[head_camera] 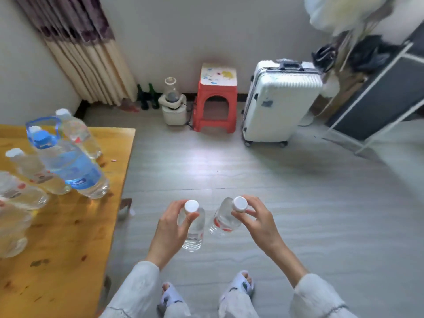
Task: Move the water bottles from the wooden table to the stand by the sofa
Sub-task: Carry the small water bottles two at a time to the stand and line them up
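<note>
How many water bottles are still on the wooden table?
5 I can see: one at the back, the big blue-labelled one, one beside it, and two at the left edge. More may be hidden off-frame.

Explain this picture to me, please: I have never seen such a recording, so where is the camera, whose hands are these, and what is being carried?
There is no machine here. One wide-angle camera sits on a person's head and looks forward and down, so you see their own arms and slippered feet. The left hand grips a small water bottle near its white cap; the right hand grips a second small bottle the same way. Both hang over the grey floor, off the wooden table at the left. On that table stand more small bottles and a large blue-capped bottle. By the far wall are a red stool and a white suitcase.
</note>
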Tool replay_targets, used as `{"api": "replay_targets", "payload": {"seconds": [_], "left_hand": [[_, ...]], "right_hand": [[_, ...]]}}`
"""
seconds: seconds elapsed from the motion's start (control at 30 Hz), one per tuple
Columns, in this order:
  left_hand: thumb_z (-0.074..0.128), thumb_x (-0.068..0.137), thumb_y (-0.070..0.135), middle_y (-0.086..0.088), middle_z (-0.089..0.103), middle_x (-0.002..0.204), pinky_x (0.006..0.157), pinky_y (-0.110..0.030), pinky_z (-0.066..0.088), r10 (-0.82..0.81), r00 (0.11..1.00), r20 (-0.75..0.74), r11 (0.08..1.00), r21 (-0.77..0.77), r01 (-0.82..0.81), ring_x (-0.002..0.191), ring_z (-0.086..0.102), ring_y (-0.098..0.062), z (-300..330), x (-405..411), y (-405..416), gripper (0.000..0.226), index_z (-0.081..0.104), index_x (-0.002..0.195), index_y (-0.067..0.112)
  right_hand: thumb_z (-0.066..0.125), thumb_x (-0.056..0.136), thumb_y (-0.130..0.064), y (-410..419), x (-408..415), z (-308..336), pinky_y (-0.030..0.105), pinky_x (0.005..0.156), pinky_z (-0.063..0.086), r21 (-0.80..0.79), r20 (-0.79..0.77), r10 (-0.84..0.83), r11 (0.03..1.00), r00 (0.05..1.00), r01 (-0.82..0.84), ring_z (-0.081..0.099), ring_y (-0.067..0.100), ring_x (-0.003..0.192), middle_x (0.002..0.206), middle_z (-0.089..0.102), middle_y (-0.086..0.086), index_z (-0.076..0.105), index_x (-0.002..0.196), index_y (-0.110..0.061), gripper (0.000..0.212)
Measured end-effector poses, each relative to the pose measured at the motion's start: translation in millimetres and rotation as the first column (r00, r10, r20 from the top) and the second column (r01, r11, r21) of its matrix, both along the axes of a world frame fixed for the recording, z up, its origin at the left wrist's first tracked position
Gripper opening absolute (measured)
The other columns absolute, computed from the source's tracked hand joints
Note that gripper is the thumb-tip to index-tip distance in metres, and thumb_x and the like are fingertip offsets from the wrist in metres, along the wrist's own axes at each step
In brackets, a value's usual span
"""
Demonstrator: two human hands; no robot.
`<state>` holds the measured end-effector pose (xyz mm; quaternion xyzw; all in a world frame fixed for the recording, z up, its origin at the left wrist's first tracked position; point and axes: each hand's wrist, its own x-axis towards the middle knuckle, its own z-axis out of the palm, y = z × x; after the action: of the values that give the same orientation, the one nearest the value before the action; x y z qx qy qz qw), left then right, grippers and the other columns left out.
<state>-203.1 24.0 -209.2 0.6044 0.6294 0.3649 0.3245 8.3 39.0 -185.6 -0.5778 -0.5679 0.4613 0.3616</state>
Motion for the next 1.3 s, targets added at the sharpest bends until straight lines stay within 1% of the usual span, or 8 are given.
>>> {"api": "replay_targets", "payload": {"seconds": [0.17,0.3,0.57,0.67,0.77,0.97,1.17,1.3], "left_hand": [[0.053,0.077,0.042,0.010,0.059,0.090,0.072,-0.013,0.043,-0.165,0.985,0.048,0.986,0.005,0.165,0.086,0.061,-0.015,7.1,125.9,34.9,0.036,0.059,0.099,0.014],[0.052,0.078,0.043,0.013,0.060,0.092,0.082,-0.022,0.047,-0.343,0.934,0.100,0.939,0.029,0.342,0.088,0.062,-0.013,19.4,225.4,56.4,0.031,0.058,0.098,0.020],[0.048,0.079,0.045,-0.004,0.064,0.102,0.081,-0.031,0.050,-0.661,0.739,0.129,0.747,0.018,0.665,0.096,0.061,-0.018,37.4,420.2,93.9,0.034,0.057,0.101,0.021],[0.050,0.082,0.039,0.005,0.065,0.094,0.076,-0.018,0.049,-0.727,0.670,0.152,0.678,0.005,0.735,0.089,0.062,-0.011,37.3,491.6,105.7,0.019,0.055,0.096,0.028],[0.051,0.088,0.026,0.006,0.064,0.087,0.066,-0.002,0.043,-0.783,0.606,0.141,0.613,0.012,0.790,0.083,0.062,0.000,32.0,564.6,122.4,0.008,0.056,0.094,0.024],[0.053,0.088,0.022,0.003,0.064,0.086,0.065,0.000,0.041,-0.863,0.485,0.137,0.492,0.016,0.871,0.081,0.062,-0.004,23.7,726.5,166.1,0.007,0.057,0.093,0.019],[0.052,0.088,0.030,0.014,0.062,0.084,0.070,-0.018,0.043,-0.917,0.379,0.124,0.384,0.016,0.923,0.086,0.062,-0.014,37.2,872.3,203.8,0.004,0.053,0.090,0.034],[0.051,0.087,0.034,0.006,0.064,0.090,0.076,-0.025,0.045,-0.929,0.341,0.143,0.345,-0.001,0.939,0.092,0.064,-0.018,35.6,952.7,221.4,0.007,0.053,0.094,0.033]], "right_hand": [[0.072,0.074,-0.016,-7.4,126.0,3.7,0.029,0.086,0.045,0.018,0.022,-0.175,0.985,0.984,0.174,0.055,0.006,0.096,0.098,0.057,-0.009,0.057,0.091,-0.034,0.029],[0.071,0.075,-0.015,-22.8,217.4,9.4,0.028,0.088,0.041,0.027,0.024,-0.374,0.927,0.927,0.373,0.054,0.014,0.099,0.102,0.057,0.002,0.060,0.098,-0.020,0.026],[0.067,0.078,-0.016,-52.6,377.5,16.1,0.015,0.083,0.039,0.049,-0.025,-0.722,0.690,0.691,0.722,0.054,0.015,0.100,0.104,0.056,0.004,0.060,0.105,-0.012,0.028],[0.066,0.079,-0.017,-56.3,434.5,13.8,0.008,0.078,0.037,0.051,-0.059,-0.823,0.562,0.565,0.825,0.053,0.013,0.098,0.104,0.055,0.001,0.060,0.105,-0.010,0.028],[0.066,0.080,-0.019,-52.2,496.0,9.3,0.008,0.077,0.037,0.052,-0.065,-0.882,0.465,0.467,0.884,0.053,0.012,0.098,0.104,0.055,-0.001,0.060,0.106,-0.010,0.028],[0.065,0.081,-0.018,-29.5,630.3,3.8,0.003,0.073,0.035,0.072,-0.029,-0.937,0.345,0.348,0.936,0.052,0.002,0.094,0.104,0.055,-0.004,0.059,0.099,-0.022,0.020],[0.066,0.079,-0.012,-9.5,748.3,13.2,0.002,0.075,0.036,0.091,-0.034,-0.972,0.228,0.232,0.969,0.053,0.004,0.095,0.104,0.055,-0.002,0.059,0.097,-0.021,0.021],[0.067,0.078,-0.011,4.2,821.7,15.0,0.000,0.073,0.036,0.116,-0.025,-0.981,0.190,0.195,0.975,0.053,-0.007,0.092,0.102,0.056,-0.002,0.060,0.095,-0.022,0.022]]}}
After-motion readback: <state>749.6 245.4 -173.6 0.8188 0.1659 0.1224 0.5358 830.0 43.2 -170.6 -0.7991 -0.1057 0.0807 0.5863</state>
